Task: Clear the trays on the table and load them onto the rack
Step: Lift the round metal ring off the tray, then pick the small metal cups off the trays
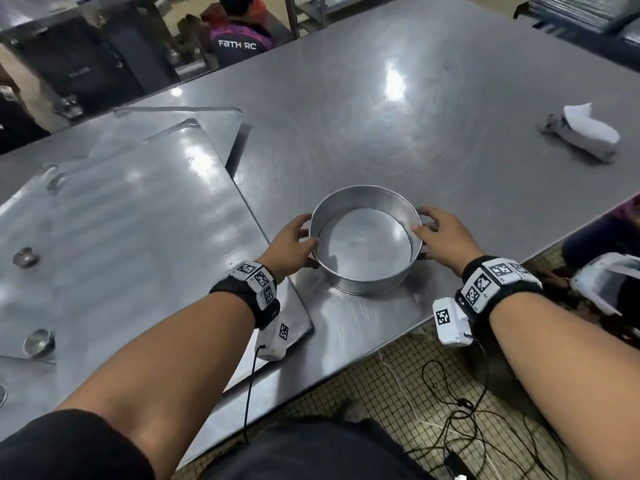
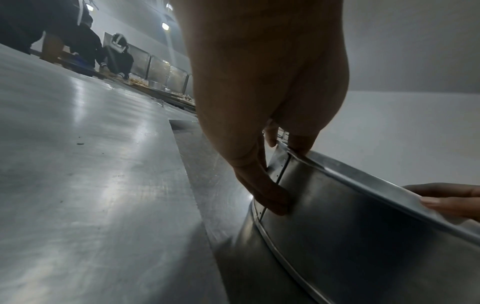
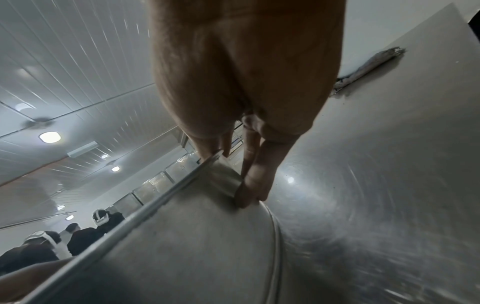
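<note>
A round, empty metal pan (image 1: 363,247) sits on the steel table (image 1: 415,116), just right of the flat trays. My left hand (image 1: 296,239) grips its left wall, and my right hand (image 1: 436,233) grips its right wall. In the left wrist view my left hand (image 2: 280,174) has its fingers against the pan's (image 2: 363,236) outer wall and a fingertip over the rim. In the right wrist view my right hand (image 3: 241,176) has its fingers pressed on the pan's (image 3: 182,257) side, thumb at the rim. Two large flat metal trays (image 1: 121,220) lie stacked at the left.
Small metal cups (image 1: 26,257) (image 1: 38,342) stand on the top tray's left part. A crumpled cloth with white paper (image 1: 578,133) lies at the far right of the table. The table's near edge (image 1: 433,320) runs diagonally, with cables on the floor below. Another person (image 1: 239,32) stands beyond the table.
</note>
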The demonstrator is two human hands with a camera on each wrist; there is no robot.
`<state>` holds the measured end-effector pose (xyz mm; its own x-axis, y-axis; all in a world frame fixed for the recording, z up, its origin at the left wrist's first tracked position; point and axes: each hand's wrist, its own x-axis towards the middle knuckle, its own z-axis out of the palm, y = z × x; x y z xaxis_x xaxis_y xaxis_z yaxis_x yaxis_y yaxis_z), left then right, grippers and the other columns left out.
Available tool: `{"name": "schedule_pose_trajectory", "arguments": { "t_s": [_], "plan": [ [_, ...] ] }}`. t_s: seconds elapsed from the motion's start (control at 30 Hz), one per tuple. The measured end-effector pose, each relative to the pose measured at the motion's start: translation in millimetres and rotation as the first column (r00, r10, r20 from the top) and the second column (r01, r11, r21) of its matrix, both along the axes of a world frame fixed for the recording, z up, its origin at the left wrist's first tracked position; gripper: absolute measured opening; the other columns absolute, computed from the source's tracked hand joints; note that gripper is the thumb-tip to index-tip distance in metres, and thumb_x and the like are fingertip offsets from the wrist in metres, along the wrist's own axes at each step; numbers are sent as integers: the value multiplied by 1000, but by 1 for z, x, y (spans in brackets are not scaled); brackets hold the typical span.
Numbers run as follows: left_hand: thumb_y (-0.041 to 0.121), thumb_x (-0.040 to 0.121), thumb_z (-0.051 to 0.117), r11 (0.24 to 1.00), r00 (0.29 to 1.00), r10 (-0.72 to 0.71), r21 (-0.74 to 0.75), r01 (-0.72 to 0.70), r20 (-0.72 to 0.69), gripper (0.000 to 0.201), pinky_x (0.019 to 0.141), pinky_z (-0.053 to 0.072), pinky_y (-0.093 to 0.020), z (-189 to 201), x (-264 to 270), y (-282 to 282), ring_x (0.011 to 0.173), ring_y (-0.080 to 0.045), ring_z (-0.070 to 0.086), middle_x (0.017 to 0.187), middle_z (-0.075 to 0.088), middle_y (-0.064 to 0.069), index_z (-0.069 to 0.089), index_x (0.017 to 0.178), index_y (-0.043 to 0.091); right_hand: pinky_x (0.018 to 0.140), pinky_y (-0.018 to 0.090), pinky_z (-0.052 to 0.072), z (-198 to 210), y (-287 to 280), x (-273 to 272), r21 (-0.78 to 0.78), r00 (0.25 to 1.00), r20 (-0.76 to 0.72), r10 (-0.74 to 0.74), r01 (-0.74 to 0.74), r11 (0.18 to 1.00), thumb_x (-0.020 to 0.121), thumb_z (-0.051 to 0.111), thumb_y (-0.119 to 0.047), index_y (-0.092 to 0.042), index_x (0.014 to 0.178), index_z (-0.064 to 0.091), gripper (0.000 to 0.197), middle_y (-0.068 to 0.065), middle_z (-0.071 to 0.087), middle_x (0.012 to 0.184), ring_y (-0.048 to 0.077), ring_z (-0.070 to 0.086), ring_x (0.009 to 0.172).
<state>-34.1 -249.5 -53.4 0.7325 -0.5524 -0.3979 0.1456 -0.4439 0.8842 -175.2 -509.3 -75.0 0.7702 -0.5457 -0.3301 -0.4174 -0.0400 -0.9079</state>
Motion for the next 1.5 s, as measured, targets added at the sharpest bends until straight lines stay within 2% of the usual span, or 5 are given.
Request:
{"name": "schedule_pose_trajectory", "arguments": {
  "t_s": [0.33, 0.47, 0.7, 1.07, 1.5],
  "plan": [
    [21, 101, 54, 997, 997, 72, -28, -72, 5, 48, 73, 63, -43, -7, 13, -7, 84, -29, 72, 125, 64, -4, 43, 146, 31, 72, 52, 63, -8, -13, 33, -87, 1000, 9, -2, 3, 996, 91, 67, -29, -53, 103, 66, 27, 9, 72, 107, 28, 72, 95],
    [26, 101, 52, 993, 993, 115, -16, -115, 30, 48, 75, 61, -52, -5, 22, -12, 94, -39, 70, 124, 65, -2, 42, 147, 32, 72, 45, 64, -8, -11, 50, -97, 999, 15, -29, 30, 995, 95, 65, -25, -29, 129, 64, 34, 7, 71, 107, 23, 72, 90],
    [28, 102, 51, 988, 989, 148, -52, -147, 16, 45, 74, 63, -48, -9, 37, -13, 82, -24, 69, 121, 67, 0, 44, 146, 34, 77, 39, 62, -9, -12, 67, -141, 999, 36, -33, 38, 989, 95, 64, -31, -41, 111, 62, 19, -13, 70, 94, 19, 71, 94],
    [30, 93, 69, 952, 953, 300, -61, -301, -29, 30, 79, 62, -48, -4, 35, 1, 72, -25, 67, 110, 65, -13, 65, 111, 6, 101, 41, 47, 35, -11, 85, -507, 990, -132, -55, -19, 862, 89, 67, -39, -21, 124, 65, 39, 7, 65, 126, 28, 60, 117],
    [39, 91, 66, 813, 768, 488, 106, -573, 415, 24, 72, 49, -33, 26, 49, 197, 72, -19, 58, 80, 63, 0, 71, 88, 16, 81, 30, 47, 96, 202, 191, -575, 867, 27, 497, -393, 717, 91, 65, -37, -26, 93, 66, 11, -4, 67, 94, 17, 61, 89]
  ]
}}
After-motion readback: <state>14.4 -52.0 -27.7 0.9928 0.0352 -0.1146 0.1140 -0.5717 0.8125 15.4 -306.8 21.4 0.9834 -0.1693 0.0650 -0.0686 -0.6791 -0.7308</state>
